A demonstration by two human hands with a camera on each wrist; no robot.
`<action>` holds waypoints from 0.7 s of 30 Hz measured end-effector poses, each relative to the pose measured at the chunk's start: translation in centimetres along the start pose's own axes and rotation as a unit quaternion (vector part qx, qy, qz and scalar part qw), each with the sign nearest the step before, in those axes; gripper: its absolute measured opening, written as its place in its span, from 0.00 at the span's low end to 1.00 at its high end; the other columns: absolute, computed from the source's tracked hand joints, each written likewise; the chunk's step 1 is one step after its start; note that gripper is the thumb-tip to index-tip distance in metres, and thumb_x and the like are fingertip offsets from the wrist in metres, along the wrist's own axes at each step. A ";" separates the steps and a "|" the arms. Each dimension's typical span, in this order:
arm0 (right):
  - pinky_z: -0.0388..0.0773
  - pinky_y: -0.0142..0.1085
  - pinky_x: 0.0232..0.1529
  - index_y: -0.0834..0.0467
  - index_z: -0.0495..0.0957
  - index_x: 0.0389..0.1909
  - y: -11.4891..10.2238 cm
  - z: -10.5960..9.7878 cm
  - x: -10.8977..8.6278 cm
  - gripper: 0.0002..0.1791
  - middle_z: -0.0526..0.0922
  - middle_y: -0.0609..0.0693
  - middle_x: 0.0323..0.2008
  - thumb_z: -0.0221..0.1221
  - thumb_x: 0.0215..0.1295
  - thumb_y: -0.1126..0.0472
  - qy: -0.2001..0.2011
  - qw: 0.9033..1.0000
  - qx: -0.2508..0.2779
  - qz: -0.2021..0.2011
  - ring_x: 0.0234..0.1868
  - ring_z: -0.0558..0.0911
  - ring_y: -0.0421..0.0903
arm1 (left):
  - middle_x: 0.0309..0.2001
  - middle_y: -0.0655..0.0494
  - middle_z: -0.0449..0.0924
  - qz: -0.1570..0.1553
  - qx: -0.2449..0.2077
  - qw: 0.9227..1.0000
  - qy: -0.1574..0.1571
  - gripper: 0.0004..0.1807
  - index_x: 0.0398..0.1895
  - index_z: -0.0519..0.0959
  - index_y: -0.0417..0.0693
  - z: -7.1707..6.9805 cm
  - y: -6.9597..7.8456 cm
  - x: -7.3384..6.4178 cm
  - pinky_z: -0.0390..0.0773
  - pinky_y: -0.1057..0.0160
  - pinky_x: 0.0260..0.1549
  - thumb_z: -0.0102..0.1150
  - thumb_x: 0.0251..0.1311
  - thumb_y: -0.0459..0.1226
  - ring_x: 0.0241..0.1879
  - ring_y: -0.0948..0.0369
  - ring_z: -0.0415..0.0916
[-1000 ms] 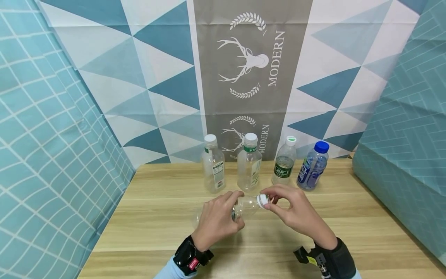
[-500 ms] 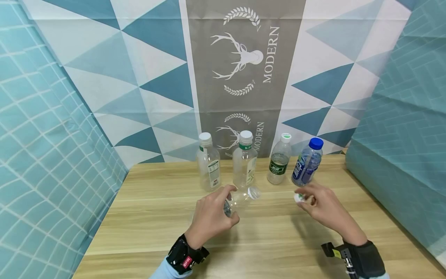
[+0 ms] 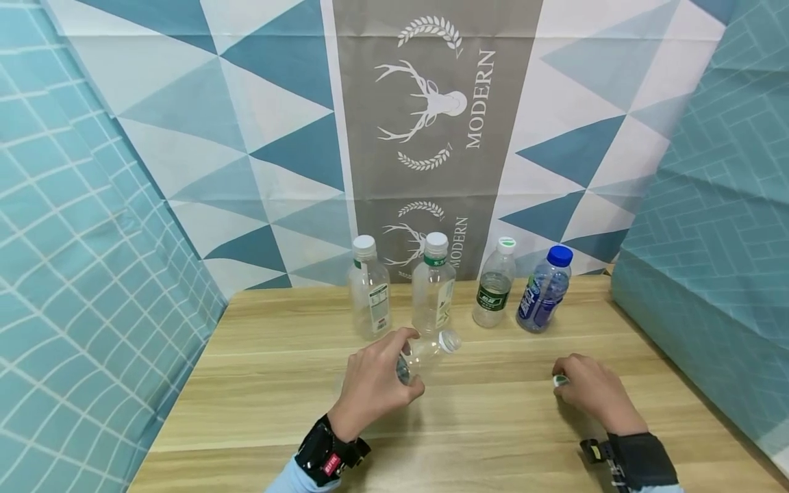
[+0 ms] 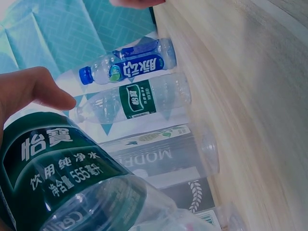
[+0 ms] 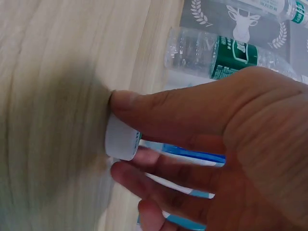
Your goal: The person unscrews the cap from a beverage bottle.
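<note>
My left hand (image 3: 372, 383) grips a clear water bottle (image 3: 425, 350), tilted with its uncapped neck pointing right. In the left wrist view, the dark green label of this water bottle (image 4: 62, 168) fills the lower left, and my thumb or finger shows above it. Out to the right, my right hand (image 3: 594, 389) pinches a white bottle cap (image 3: 560, 381) with a green top, low over the wooden table. The right wrist view shows the white cap (image 5: 121, 137) between thumb and fingers, its edge right at the tabletop.
Along the back of the wooden table (image 3: 277, 397) stand two clear bottles with white caps, the left bottle (image 3: 370, 294) and the middle bottle (image 3: 433, 291). Further right are a green-labelled bottle (image 3: 493, 291) and a blue-capped bottle (image 3: 545, 294). A teal-covered block (image 3: 696, 342) borders the right side.
The right hand has drawn the cap off the bottle's neck, carried it right and lowered it to the table. The left hand still holds the bottle, nearly in place.
</note>
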State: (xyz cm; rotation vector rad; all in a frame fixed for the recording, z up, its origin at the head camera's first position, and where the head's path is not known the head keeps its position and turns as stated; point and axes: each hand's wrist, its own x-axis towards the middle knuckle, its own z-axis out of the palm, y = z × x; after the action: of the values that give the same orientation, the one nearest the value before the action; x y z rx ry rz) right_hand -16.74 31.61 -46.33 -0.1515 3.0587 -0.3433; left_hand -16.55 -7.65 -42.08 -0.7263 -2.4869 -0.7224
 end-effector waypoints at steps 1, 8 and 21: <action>0.80 0.52 0.33 0.58 0.84 0.46 -0.2 -0.1 0.0 0.16 0.85 0.56 0.41 0.70 0.56 0.60 -0.005 1.000 -0.002 0.006 0.37 0.84 0.54 | 0.37 0.64 0.85 0.000 0.000 1.000 0.001 0.36 0.56 0.78 0.58 0.0 0.0 0.0 0.67 0.74 0.19 0.75 0.35 0.43 0.24 0.70 0.73; 0.81 0.48 0.32 0.61 0.80 0.55 -5.5 -2.1 0.5 0.25 0.85 0.60 0.43 0.72 0.56 0.60 0.031 0.999 0.024 -0.023 0.36 0.83 0.52 | 0.37 0.65 0.84 -0.020 -0.033 0.999 -0.016 0.37 0.56 0.78 0.58 0.0 0.2 0.0 0.71 0.72 0.22 0.77 0.34 0.44 0.27 0.70 0.75; 0.75 0.28 0.26 0.52 0.81 0.30 -13.8 -3.3 2.8 0.10 0.80 0.38 0.26 0.67 0.59 0.70 0.080 0.942 0.192 -0.264 0.25 0.73 0.29 | 0.40 0.61 0.86 -0.075 -0.134 0.987 -0.056 0.38 0.58 0.77 0.59 -0.3 0.0 -0.1 0.78 0.68 0.35 0.79 0.38 0.43 0.37 0.66 0.81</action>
State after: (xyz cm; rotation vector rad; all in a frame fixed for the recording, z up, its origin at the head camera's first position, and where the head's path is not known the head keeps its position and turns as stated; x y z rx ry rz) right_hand -18.52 18.68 -40.21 -0.9656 2.9709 -1.0114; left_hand -16.41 -7.86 -41.88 -0.6924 -2.5971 -1.1162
